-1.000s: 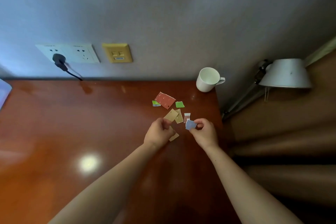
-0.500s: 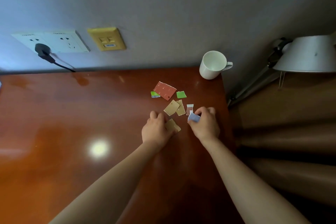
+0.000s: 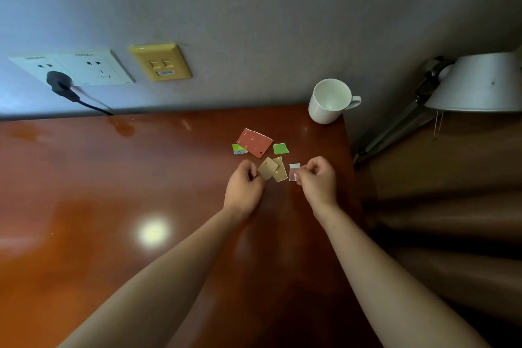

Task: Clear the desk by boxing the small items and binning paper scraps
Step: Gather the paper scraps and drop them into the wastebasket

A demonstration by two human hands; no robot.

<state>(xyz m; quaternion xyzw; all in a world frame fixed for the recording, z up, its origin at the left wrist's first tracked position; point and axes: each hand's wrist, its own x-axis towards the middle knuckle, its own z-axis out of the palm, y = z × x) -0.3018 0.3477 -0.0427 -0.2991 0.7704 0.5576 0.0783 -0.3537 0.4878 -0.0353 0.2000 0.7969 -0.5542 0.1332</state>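
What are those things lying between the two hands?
In the head view, two overlapping tan paper scraps lie between the left hand and the right hand, with a small pink-and-white scrap nearest the right one.

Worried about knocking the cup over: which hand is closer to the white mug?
Right. The right hand sits on the person's side of the white mug, nearly in line with it; the left hand is farther left, past the tan scraps.

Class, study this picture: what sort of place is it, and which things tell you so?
Probably a bedroom or hotel room: a polished wooden desk stands against a wall with power sockets, with a white mug on it and a lamp beside it.
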